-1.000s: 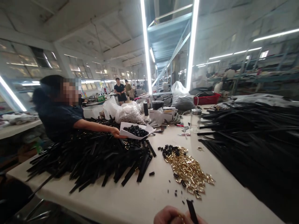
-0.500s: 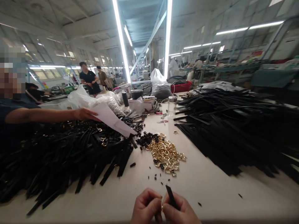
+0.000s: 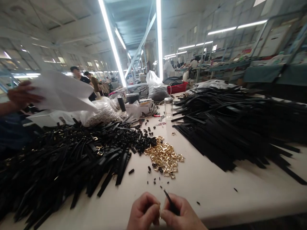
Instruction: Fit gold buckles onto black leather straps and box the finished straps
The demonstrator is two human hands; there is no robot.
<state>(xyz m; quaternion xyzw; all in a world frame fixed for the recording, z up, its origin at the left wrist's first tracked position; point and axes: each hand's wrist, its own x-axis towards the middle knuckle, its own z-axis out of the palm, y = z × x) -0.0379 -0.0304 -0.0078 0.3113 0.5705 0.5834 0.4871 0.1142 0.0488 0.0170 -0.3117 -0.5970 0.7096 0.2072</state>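
At the near edge of the table my left hand (image 3: 144,210) pinches a small gold buckle (image 3: 160,213), mostly hidden by the fingertips. Close against it, my right hand (image 3: 178,211) is closed around a black strap (image 3: 170,202), whose end sticks up past the fingers. The fingertips of both hands meet at the buckle; whether the strap passes through it I cannot tell. Beyond the hands lies a heap of gold buckles (image 3: 165,156), with small black loops (image 3: 141,140) piled against its far left side.
Black straps, some with buckles, cover the left (image 3: 72,163); another strap pile (image 3: 220,127) fills the right. A glass jar (image 3: 168,110), a filled plastic bag (image 3: 154,88) and a red basket (image 3: 177,87) stand behind. At left, a co-worker's hand (image 3: 22,95) holds a white sheet (image 3: 63,92).
The co-worker's hand has lifted the white sheet up and left, off the strap pile, uncovering more black loops. The view has turned slightly right. My hands keep the same hold.
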